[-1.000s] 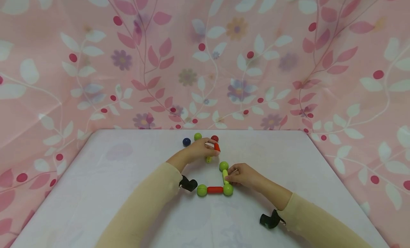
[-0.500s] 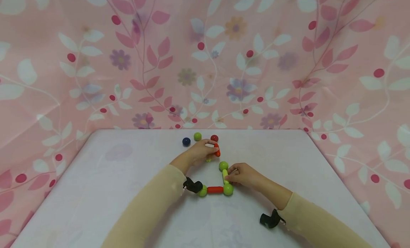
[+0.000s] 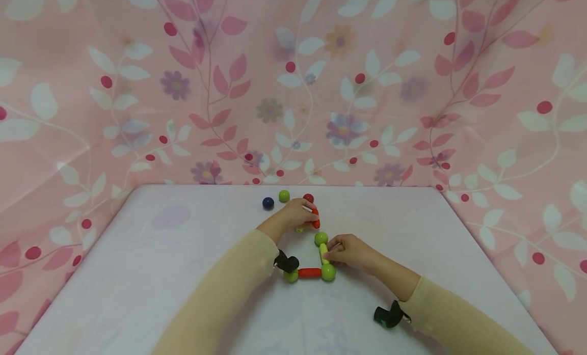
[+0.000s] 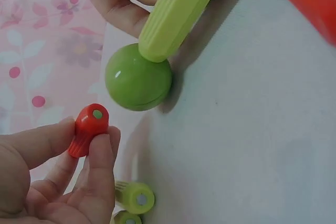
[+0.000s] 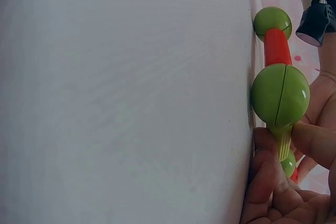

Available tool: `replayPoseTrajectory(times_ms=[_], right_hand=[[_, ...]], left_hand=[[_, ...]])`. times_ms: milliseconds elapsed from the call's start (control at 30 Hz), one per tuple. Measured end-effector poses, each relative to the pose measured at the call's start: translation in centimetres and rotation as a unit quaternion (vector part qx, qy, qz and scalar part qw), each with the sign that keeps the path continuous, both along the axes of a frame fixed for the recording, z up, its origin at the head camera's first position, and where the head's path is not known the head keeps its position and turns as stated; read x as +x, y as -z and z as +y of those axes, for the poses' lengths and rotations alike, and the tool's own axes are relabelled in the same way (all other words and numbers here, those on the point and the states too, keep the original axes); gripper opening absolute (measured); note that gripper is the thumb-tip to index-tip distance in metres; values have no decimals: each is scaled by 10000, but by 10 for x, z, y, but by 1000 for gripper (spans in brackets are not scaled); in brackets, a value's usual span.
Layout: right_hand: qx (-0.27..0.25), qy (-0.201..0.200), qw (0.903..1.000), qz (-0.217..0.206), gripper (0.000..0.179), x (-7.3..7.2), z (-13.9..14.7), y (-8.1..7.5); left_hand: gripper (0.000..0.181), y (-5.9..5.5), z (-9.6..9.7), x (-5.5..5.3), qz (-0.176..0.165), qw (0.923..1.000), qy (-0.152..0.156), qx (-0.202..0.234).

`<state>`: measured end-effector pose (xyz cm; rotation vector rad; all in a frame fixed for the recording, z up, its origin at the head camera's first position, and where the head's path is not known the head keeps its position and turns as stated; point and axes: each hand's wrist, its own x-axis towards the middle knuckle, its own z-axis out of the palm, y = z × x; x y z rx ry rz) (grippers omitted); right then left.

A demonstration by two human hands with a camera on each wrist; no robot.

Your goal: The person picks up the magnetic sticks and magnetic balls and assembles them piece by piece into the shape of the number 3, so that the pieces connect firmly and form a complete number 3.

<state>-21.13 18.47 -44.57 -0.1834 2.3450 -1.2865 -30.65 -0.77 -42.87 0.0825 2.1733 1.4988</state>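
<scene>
Between thumb and fingers my left hand (image 3: 293,213) pinches a short red rod (image 3: 316,219), held just beyond a green ball (image 3: 321,238). In the left wrist view a green dot marks that rod's end. My right hand (image 3: 352,251) pinches the yellow-green rod (image 3: 324,254) joining this ball to a nearer green ball (image 3: 327,272). From there a second red rod (image 3: 309,273) runs left to another green ball (image 3: 291,276), partly covered by the left wrist's camera. Together these pieces form an L on the table.
Behind the left hand lie a dark blue ball (image 3: 268,203), a loose green ball (image 3: 284,195) and a red ball (image 3: 309,198). Loose yellow-green rods (image 4: 137,198) sit under the left hand. A flowered pink cloth hangs behind the white table (image 3: 390,212).
The left hand has moved slightly right and nearer with the red rod, towards the far green ball of the L. The right hand and the joined pieces have stayed in place.
</scene>
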Motion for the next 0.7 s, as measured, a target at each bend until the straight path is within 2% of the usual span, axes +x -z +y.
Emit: replayPoseTrajectory(times_ms=[133, 267, 400, 600, 700], right_hand=[[-52, 16, 10000, -17, 25, 1, 0, 0], [-79, 15, 10000, 14, 25, 2, 0, 0], [-102, 0, 9999, 13, 25, 1, 1, 1], [-122, -39, 9999, 11, 25, 0, 2, 2], [-156, -49, 9999, 18, 26, -1, 2, 3]], left_hand=[[31, 0, 9, 1, 279, 9980, -12, -560], [30, 1, 17, 3, 647, 9908, 82, -1182], [30, 2, 20, 4, 701, 9885, 107, -1337], [30, 6, 17, 4, 701, 9896, 43, -1255], [28, 7, 15, 5, 742, 9892, 104, -1256]])
